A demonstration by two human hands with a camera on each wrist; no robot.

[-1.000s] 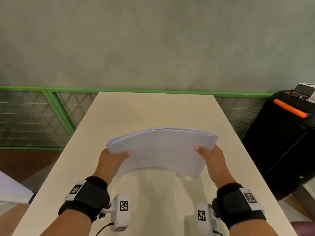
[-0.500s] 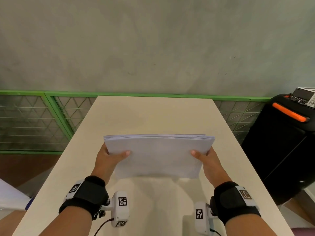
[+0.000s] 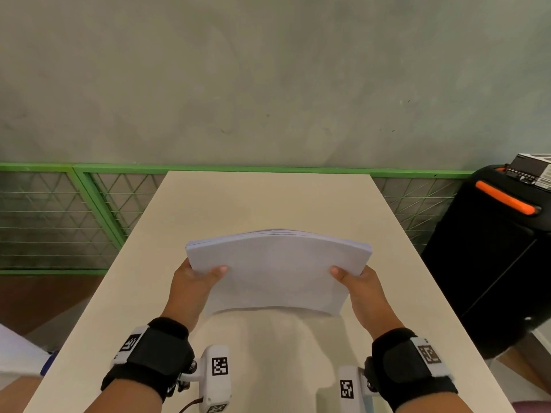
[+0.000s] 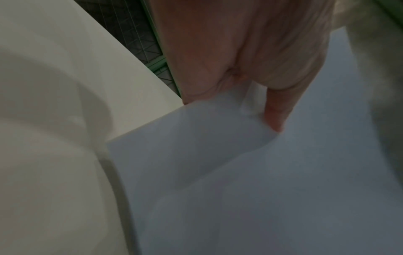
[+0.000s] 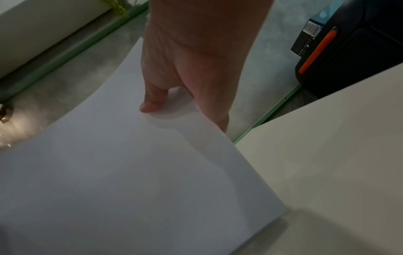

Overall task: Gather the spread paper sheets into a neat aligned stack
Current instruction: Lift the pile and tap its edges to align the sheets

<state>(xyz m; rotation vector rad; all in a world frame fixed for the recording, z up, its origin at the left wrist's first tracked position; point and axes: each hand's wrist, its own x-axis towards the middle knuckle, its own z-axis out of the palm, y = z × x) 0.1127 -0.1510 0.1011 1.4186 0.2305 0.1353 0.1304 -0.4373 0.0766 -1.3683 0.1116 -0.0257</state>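
Note:
A stack of white paper sheets (image 3: 277, 269) stands on its lower edge on the cream table (image 3: 262, 201), tilted toward me and bowed upward in the middle. My left hand (image 3: 196, 281) grips its left side, thumb on the near face. My right hand (image 3: 357, 283) grips the right side the same way. In the left wrist view the thumb presses the paper (image 4: 250, 172) near its edge. The right wrist view shows the thumb on the sheet (image 5: 130, 163) and the fingers behind it, hidden.
A black case (image 3: 492, 257) with an orange handle (image 3: 507, 201) stands right of the table. A green-framed wire fence (image 3: 59, 219) runs behind and to the left. A grey wall rises beyond. A white object (image 3: 18, 356) lies at the lower left.
The stack went from bowed to flat half a second ago and is bowed upward again now. Both hands keep their grip on its sides at about the same place.

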